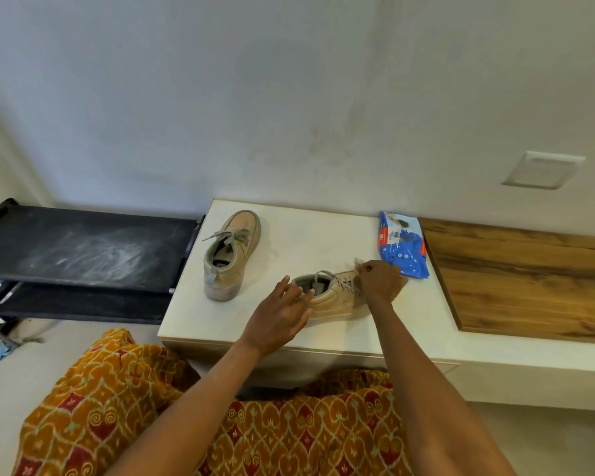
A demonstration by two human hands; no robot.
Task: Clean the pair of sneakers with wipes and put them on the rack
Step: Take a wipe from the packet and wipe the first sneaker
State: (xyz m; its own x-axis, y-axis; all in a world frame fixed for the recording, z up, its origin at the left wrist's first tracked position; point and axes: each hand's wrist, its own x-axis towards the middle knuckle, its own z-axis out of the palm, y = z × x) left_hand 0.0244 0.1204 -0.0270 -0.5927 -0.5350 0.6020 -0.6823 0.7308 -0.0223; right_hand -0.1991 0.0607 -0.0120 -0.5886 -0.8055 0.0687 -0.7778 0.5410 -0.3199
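A smooth, off-white rectangular tabletop [323, 231] is taken as the landmark. To its left, touching its edge, a black rack [83, 249] is seen, its flat top shelf smeared with pale dust. To its right a wood-grain panel [529, 276] is set. On the tabletop's left part a tan leather sneaker [232, 255] with grey laces is stood, toe toward the wall. Near its front edge the second sneaker [330, 300] is laid crosswise. At its back right corner a glossy blue wipes pack [402, 245] is lain. The second sneaker's heel collar is touched by the left hand [279, 321], fingers relaxed; over its laces the right hand [380, 281] is curled, something small and pale pinched in its grip.
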